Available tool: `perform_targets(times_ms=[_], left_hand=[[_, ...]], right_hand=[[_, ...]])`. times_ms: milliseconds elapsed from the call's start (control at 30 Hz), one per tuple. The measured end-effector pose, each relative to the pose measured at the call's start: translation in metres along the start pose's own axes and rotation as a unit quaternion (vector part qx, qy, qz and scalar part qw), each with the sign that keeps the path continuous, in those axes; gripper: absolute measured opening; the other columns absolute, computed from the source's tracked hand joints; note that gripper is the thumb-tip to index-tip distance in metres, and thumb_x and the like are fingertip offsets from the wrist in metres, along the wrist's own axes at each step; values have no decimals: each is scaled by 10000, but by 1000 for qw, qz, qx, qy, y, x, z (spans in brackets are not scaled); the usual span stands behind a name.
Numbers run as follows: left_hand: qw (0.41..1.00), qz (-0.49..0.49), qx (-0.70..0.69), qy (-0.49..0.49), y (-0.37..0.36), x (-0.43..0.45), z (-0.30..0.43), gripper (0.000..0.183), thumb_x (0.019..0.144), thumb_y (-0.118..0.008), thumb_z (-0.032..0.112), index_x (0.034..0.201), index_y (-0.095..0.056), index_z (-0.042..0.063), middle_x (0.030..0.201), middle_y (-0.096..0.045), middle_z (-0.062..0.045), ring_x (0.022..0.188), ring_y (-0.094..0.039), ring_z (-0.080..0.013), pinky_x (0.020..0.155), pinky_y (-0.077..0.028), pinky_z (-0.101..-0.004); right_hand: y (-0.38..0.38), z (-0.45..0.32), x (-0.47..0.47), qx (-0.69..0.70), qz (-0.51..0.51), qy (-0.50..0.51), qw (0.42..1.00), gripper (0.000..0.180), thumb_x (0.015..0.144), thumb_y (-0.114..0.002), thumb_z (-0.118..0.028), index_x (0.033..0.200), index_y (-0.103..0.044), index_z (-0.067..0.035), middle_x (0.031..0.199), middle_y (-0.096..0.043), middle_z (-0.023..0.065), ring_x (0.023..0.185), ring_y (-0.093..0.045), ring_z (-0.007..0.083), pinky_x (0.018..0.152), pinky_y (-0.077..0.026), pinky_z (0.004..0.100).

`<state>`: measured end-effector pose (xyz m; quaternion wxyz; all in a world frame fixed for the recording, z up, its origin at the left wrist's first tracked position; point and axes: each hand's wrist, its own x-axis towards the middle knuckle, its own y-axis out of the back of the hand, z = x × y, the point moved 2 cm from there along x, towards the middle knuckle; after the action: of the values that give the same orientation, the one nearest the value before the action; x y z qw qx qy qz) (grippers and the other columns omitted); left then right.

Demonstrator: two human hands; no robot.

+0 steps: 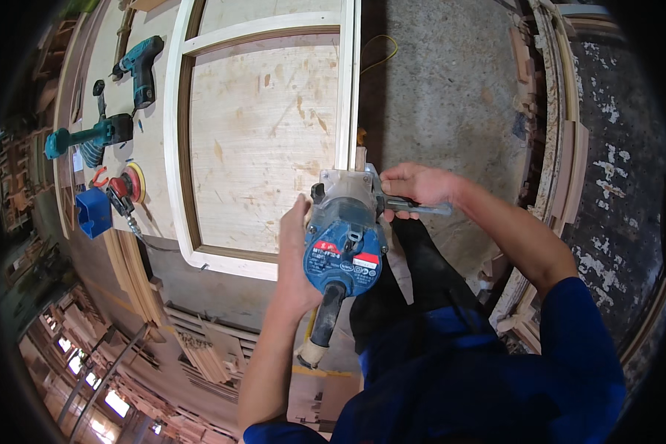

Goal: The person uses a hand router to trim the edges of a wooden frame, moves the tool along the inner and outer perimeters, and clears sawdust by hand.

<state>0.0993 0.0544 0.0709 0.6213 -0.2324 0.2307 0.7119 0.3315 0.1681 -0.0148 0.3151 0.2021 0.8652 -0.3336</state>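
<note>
A blue trim router (341,238) with a clear base guard sits at the near right corner of a pale wooden frame (348,83). My left hand (297,252) wraps the left side of its motor body. On the other side, my right hand (416,183) grips a metal side guide (416,206) that sticks out from the base. A dark cable sleeve runs from the router's top towards me. The base hides the frame's corner and the bit. The frame lies flat on a plywood-topped bench (266,139), with a crossbar farther away.
Left of the frame lie a teal cordless drill (141,72), another teal cordless tool (91,136), a round sander (133,183) with a hose, and a blue holder (93,213). A timber-edged stand with a dark, paint-spotted top (610,166) is at right. Wood strips (136,277) stack behind left.
</note>
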Motion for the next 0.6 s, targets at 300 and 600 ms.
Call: perform_targets(times_ms=[300,600], left_hand=[[991,11,41,-124,-33,54,-54,344,1014,-686,249,1247,-657,-3,1050,-705,-58,936,-654,-153,879,-539,-333],[996,-43,-20,-79,-18,41,-106,329,977,-750,253,1206,-679,27,1062,-702,-42,913,-642,-155,852,-538,-342]], right_hand=[[-3,-3,3,-72,20,37,997,306,1089,-474,-258,1066,-635,2,909,-762,116,640,-657,132,536,-519,300],[-3,4,-8,-363,217,228,877,301,1033,-572,-269,1014,-658,19,894,-723,184,822,-708,315,772,-540,444]])
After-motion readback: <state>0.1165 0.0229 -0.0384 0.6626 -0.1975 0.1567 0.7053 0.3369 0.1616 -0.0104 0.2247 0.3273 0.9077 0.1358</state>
